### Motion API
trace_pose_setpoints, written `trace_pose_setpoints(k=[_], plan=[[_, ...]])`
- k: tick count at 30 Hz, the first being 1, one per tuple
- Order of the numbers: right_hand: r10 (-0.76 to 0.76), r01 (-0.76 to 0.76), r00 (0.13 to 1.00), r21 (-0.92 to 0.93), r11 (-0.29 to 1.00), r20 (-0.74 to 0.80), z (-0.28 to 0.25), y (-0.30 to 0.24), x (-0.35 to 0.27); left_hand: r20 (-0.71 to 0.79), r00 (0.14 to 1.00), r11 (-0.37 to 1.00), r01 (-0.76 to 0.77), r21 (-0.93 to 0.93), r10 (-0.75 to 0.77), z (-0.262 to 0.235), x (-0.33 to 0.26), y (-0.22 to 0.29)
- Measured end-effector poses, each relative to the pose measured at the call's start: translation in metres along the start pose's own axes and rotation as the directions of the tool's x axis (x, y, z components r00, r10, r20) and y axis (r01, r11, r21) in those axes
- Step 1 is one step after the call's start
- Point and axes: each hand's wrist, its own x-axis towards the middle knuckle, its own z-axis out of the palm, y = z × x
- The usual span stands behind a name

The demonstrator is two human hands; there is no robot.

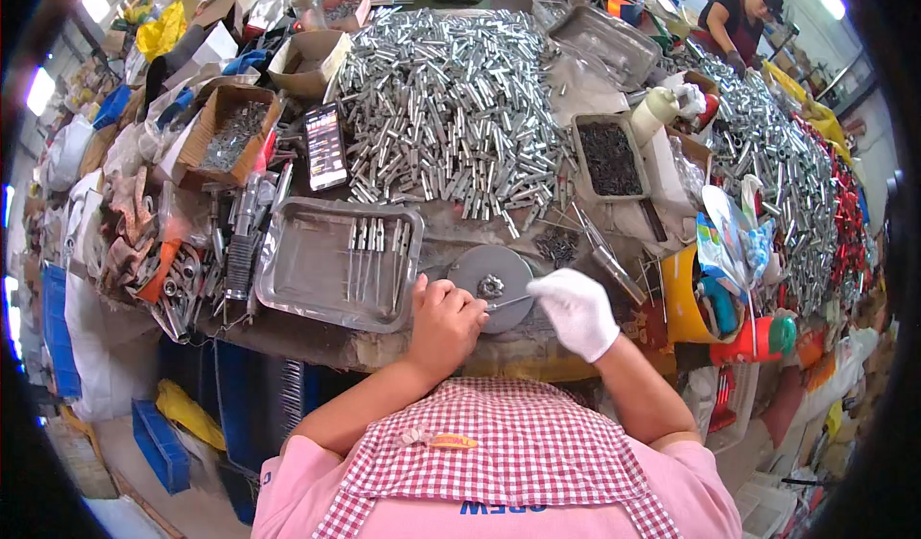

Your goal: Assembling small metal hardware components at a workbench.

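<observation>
A thin metal rod [508, 302] spans the gap between my two hands, over the near part of a round grey disc [518, 272]. In its fingertips my right hand [578, 315], in a white glove, pinches the rod's right end. My bare left hand [446, 326] is closed with curled fingers at the other end; whatever else they cover is hidden. A small cluster of metal parts [491, 287] sits at the disc's middle. Left of the disc is a clear plastic tray [302, 285], holding several slim rods with shiny barrels [376, 248] in a row.
Behind the disc spreads a large heap of metal tubes [451, 107]. A phone [324, 146] and a cardboard box of small parts [228, 128] lie left. On the right are a tray of dark pieces [610, 158], a yellow container [683, 294] and another person [737, 23] farther back.
</observation>
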Motion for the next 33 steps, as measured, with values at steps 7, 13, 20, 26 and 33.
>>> trace_pose_setpoints(k=[7,13,20,26,33], plan=[[-0.007,0.003,1.000,-0.122,0.993,-0.030,0.046,-0.001,-0.010,0.030,0.999,1.000,0.027,-0.015,-0.027,0.001,0.004,0.002],[-0.210,0.213,0.977,-0.262,0.941,0.039,0.054,0.003,0.006,0.014,1.000,1.000,0.017,-0.015,-0.017,0.002,0.001,0.000],[0.141,0.077,0.913,-0.502,0.861,0.383,0.048,-0.017,0.028,0.009,0.999,0.996,0.038,-0.084,-0.038,0.005,0.004,-0.004],[0.062,0.117,0.932,-0.460,0.880,0.356,0.039,-0.015,0.029,0.006,0.999,0.989,0.045,-0.138,-0.045,0.003,0.005,-0.007],[-0.187,0.259,0.959,-0.393,0.883,0.212,0.048,-0.005,0.002,-0.039,0.998,0.990,0.035,-0.135,-0.041,0.005,0.006,-0.004]])
